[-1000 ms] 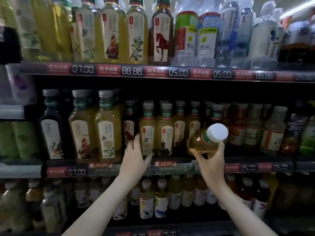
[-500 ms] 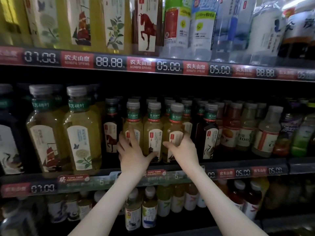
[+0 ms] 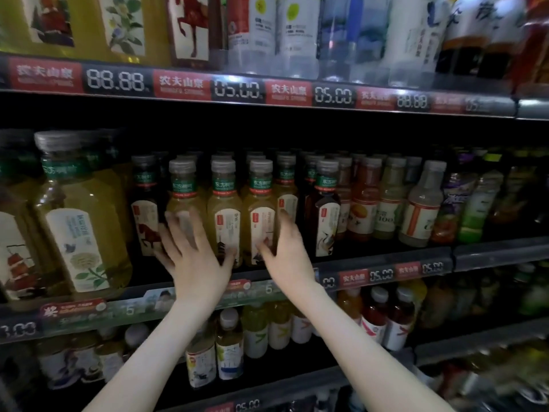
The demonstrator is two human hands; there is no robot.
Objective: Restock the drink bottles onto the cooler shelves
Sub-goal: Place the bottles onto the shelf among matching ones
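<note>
Okay, we see both hands up at the front edge of the middle shelf (image 3: 386, 264). Left hand (image 3: 194, 258) is flat, its fingers (image 3: 181, 227) spread and straight, lying on the label of a yellow bottle (image 3: 184, 194); it grips nothing. Right hand (image 3: 286, 254) is at the tea bottle (image 3: 260, 203), which stands upright at the shelf's front edge, third of three yellow ones in a row, with a dark bottle (image 3: 325, 209) near on the right. Thumb lies against its lower label and the fingers run up its right side. There is motion blur, so we cannot tell whether they clamp it or just touch.
</note>
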